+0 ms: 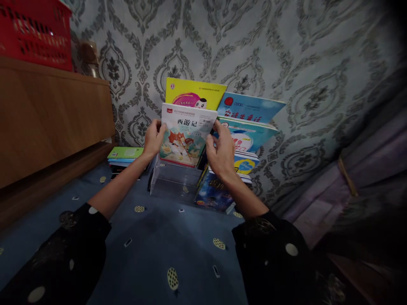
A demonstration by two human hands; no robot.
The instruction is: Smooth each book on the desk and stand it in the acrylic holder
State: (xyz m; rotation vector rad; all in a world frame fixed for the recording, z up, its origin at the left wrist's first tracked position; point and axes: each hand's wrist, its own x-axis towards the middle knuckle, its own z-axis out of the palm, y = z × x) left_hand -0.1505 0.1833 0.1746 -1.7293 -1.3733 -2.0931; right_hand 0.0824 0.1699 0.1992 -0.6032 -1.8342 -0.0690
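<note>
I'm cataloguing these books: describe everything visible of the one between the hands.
The white-topped book is closed and upright, front cover facing out. A small red mark and large black Chinese characters sit above a colourful illustration. The cover looks like card. It is before a yellow book, its bottom at a clear, plastic-looking stand. The left hand grips its left edge; the right hand is at its right.

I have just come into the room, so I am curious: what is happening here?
A person's left hand and right hand hold a white book by its opposite sides, at a clear stand. A yellow book shows behind it, and a blue book to the right. A small stack of books lies farther left.
</note>
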